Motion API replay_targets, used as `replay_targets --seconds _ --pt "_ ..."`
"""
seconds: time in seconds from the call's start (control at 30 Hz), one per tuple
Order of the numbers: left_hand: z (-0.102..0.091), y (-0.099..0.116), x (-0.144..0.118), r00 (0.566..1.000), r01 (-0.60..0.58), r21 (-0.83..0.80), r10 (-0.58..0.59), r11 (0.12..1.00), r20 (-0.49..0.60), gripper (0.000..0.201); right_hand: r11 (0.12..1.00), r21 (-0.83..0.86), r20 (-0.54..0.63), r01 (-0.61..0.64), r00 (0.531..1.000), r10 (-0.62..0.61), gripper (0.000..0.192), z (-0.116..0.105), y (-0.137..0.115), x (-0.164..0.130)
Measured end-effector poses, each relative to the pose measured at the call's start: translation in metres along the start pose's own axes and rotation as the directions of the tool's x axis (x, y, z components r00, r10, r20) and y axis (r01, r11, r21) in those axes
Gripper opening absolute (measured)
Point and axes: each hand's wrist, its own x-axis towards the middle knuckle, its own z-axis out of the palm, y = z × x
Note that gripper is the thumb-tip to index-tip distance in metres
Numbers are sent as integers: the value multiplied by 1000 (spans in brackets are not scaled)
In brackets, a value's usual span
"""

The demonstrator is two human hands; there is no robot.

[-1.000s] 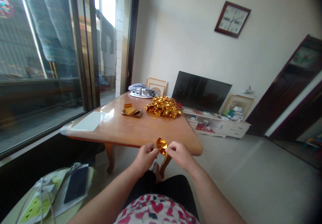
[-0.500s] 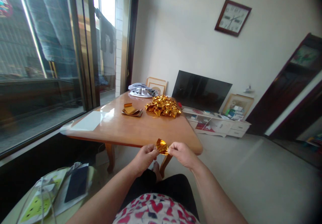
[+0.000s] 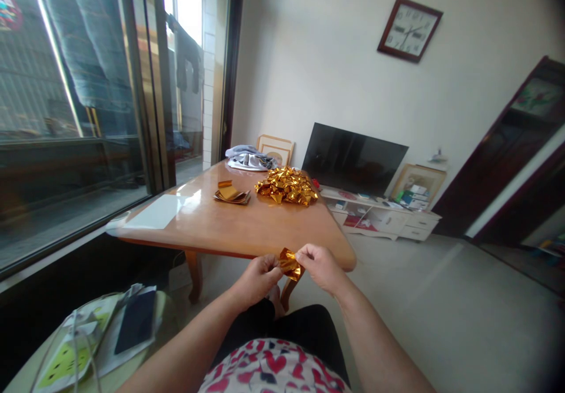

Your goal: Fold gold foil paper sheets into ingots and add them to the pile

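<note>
A small piece of folded gold foil paper (image 3: 290, 263) is pinched between both hands, in front of the near edge of a wooden table (image 3: 247, 228). My left hand (image 3: 256, 277) grips its left side. My right hand (image 3: 321, 266) grips its right side with fingertips on top. On the table farther back lies a heap of folded gold foil pieces (image 3: 286, 186), and to its left a short stack of flat gold sheets (image 3: 231, 195).
A white sheet (image 3: 155, 212) lies on the table's left, a grey cloth (image 3: 249, 159) at its far end. A round stool (image 3: 88, 346) at lower left holds a phone and papers. A television (image 3: 352, 159) leans on the far wall; glass doors stand at left.
The foil piece has dropped slightly and turned between the fingers. Both hands have shifted a little right and closer together around it.
</note>
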Motion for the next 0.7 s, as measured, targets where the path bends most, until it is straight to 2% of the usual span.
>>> replay_targets --seconds 0.2,0.43,0.57,0.7 --pt "-6 -1 6 997 -23 -66 18 998 -75 19 999 -38 -15 34 999 -34 20 -1 -3 -2" --pt "-7 -6 8 988 -102 -28 98 994 -122 12 999 21 5 34 999 -34 21 2 -5 -2" --pt "-3 -4 7 989 -97 -161 77 982 -129 15 980 197 13 -27 1000 25 20 4 -5 -2" --pt "1 -2 5 991 -74 -318 34 945 -130 18 871 476 75 -123 992 99 19 9 -4 -3"
